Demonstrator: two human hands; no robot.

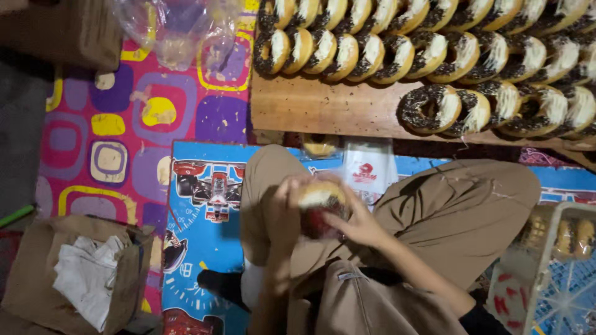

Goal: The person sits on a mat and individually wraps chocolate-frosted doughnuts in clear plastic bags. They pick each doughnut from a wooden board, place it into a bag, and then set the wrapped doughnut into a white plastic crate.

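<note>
Over the lap, above the bent knee in tan trousers point(459, 211), both hands meet on one doughnut point(318, 197). Left hand point(282, 214) is curled round its near side, fingers closed against it; right hand point(354, 223) grips from the other side with fingers bent over the rim. Held this close to the body, the doughnut sits steady between two grips. Something dark red shows beneath it; whether wrapper or filling cannot be determined.

Along the far edge of the floor mat point(205, 254) a wooden board point(323, 108) carries rows of doughnuts point(428, 53) leaning on one another, overlapped so more fit; each has dark sprinkles on one half and white topping on the other. Rows run off the top and right edges, so the count is unknown.

Between board and knee lie a small clear bag point(366, 170) and another bagged doughnut point(320, 147), partly covered. At the near left corner stands a cardboard box point(37, 273) holding crumpled paper. A pale crate point(559, 273) at the right is cut off, its contents blurred.
</note>
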